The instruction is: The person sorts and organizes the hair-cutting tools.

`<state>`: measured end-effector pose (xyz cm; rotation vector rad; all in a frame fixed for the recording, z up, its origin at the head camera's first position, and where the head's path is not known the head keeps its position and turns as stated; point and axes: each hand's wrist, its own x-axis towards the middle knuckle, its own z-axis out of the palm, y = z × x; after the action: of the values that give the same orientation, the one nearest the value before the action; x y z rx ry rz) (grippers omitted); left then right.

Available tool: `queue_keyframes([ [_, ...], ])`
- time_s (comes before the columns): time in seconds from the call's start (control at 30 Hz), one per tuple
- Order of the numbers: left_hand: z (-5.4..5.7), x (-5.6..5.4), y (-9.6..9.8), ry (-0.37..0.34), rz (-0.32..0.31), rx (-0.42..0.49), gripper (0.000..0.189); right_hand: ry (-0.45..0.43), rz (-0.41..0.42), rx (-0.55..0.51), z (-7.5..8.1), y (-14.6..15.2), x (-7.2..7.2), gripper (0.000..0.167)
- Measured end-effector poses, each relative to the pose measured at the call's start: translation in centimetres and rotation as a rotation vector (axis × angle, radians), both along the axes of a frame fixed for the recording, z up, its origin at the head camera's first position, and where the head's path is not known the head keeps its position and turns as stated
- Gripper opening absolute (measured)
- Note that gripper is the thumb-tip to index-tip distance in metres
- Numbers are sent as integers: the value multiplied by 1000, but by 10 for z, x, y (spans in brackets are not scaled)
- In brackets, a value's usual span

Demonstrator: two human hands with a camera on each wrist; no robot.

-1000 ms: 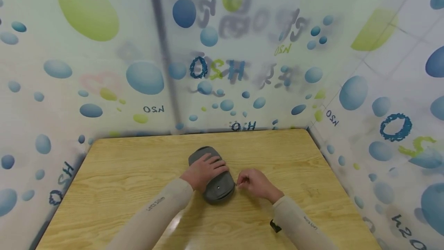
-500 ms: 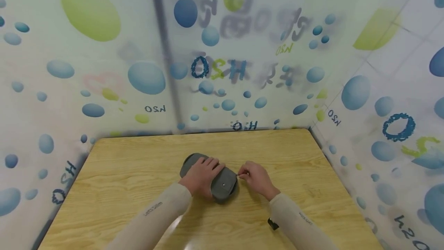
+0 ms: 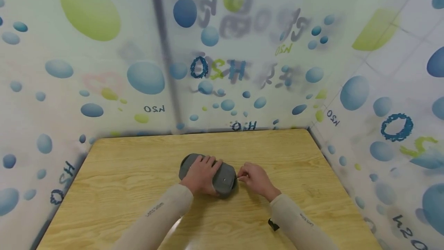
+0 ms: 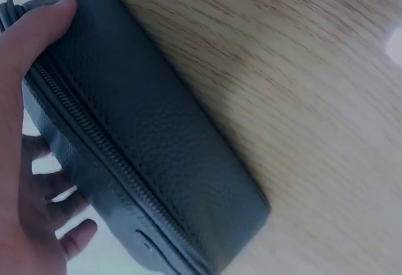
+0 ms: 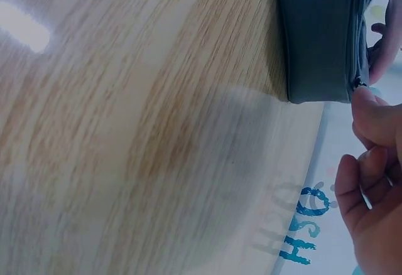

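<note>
A dark grey zippered pouch [image 3: 225, 178] with grained sides lies on the table, its long side slanting from far left to near right. My left hand [image 3: 202, 176] grips it across the middle; in the left wrist view the thumb [image 4: 53, 27] presses on one side and the fingers reach round the other. Along the pouch's edge runs a zipper [image 4: 113, 152], its teeth together where they show. At the right end, my right hand [image 3: 256, 179] pinches the small zipper pull [image 5: 359, 83] between thumb and forefinger, which mostly cover it.
The wooden table [image 3: 138, 165] reaches back to a wall [image 3: 114, 49] printed with blue and green drops. Another printed wall [image 3: 367, 126] stands along the right. A small black item [image 3: 273, 224] shows beside the right sleeve.
The pouch has turned under my left hand: its far end swung left and its near end swung right and slightly away. My right hand has shifted slightly right, still at the pouch's end.
</note>
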<state>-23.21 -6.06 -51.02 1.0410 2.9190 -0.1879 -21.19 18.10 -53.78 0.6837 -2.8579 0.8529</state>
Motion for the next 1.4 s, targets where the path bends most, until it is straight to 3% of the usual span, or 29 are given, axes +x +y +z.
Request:
queue_keyframes([
  [0.23,-6,-5,9,16,196,-70,124,-54,44,-38,1,-5,2,6],
  [0.43,-5,-4,15,8,254,-86,129,-59,-12,-55,1,-7,2,10],
  [0.6,-3,-2,6,-30,233,-14,128,-76,-58,-82,-3,-6,1,11],
  [0.83,4,-4,-31,-161,185,54,123,-105,-96,-107,-2,-4,0,9],
  [0.97,9,-5,-48,-198,170,90,123,-107,-110,-91,1,-3,0,9],
  [1.13,6,-8,-57,-202,151,115,121,-98,-103,-51,0,-3,-2,2],
  [1.4,0,-13,-59,-158,154,96,116,-73,-117,5,-2,-4,-5,4],
])
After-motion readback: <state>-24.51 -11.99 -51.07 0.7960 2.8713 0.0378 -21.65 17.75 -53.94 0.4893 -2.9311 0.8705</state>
